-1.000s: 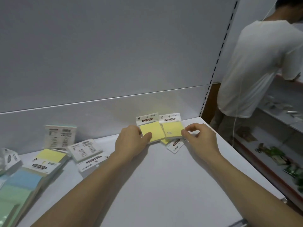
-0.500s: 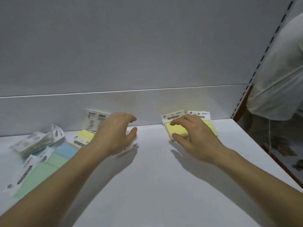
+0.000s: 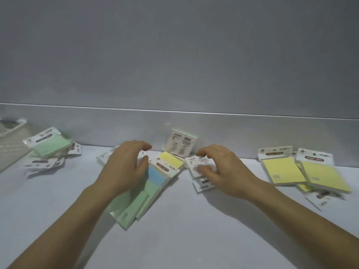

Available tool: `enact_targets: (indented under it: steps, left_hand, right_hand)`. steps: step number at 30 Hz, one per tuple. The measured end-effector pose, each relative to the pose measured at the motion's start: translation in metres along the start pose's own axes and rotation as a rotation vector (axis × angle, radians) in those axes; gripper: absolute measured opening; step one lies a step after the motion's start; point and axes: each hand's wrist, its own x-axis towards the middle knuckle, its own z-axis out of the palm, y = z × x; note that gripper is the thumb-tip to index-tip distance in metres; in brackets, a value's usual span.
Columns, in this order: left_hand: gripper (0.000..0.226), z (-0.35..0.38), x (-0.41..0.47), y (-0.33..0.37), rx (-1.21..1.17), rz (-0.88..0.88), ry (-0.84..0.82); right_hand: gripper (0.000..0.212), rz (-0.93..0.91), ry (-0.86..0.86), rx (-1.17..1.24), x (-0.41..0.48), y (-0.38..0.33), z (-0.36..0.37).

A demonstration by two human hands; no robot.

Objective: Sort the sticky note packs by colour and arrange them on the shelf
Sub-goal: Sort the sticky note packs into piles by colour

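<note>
Both hands are over the unsorted middle heap on the shelf (image 3: 174, 235). My left hand (image 3: 124, 167) is spread with fingers arched and nothing clamped, sitting over the mixed stack (image 3: 153, 183): blue and green packs fanning toward me, and a top yellow pack (image 3: 172, 161) at the far end. My right hand (image 3: 223, 171) arches over a face-down pack (image 3: 196, 164), barcode side up. It's blurred, so I can't tell if thumb and fingers have closed on it. The yellow packs (image 3: 281, 171) are grouped at right and a green pack (image 3: 50, 147) lies far left. A leaning pack (image 3: 181, 144) stands against the back wall (image 3: 174, 129) between my hands.

Doing this well, as I judge it:
- Flip the face-down pack first, since the colour doesn't show from the back.
- Take one pack at a time, gripped by its edges.
- The wrap looks slippery and the stack is fanned, so I press it down with the left hand while the right lifts.
- Yellow goes beside the yellow group, headers to the wall, edges squared.
</note>
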Motion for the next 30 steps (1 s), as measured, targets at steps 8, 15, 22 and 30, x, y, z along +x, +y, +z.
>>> enact_targets:
  steps: [8, 15, 22, 30]
  left_hand:
    - [0.027, 0.014, 0.01, -0.018, -0.155, -0.045, -0.092]
    - [0.04, 0.034, 0.002, -0.017, -0.241, -0.065, -0.173]
    - [0.01, 0.036, 0.001, -0.022, -0.364, -0.047, -0.077]
    - [0.019, 0.029, 0.001, -0.022, -0.465, 0.036, -0.041]
  right_hand:
    - [0.03, 0.295, -0.111, -0.027, 0.049, -0.029, 0.037]
    - [0.032, 0.339, -0.035, 0.002, 0.038, -0.03, 0.056]
    - [0.014, 0.376, 0.127, 0.317, 0.036, -0.035, 0.062]
    - [0.034, 0.406, 0.265, 0.582, 0.045, -0.031, 0.053]
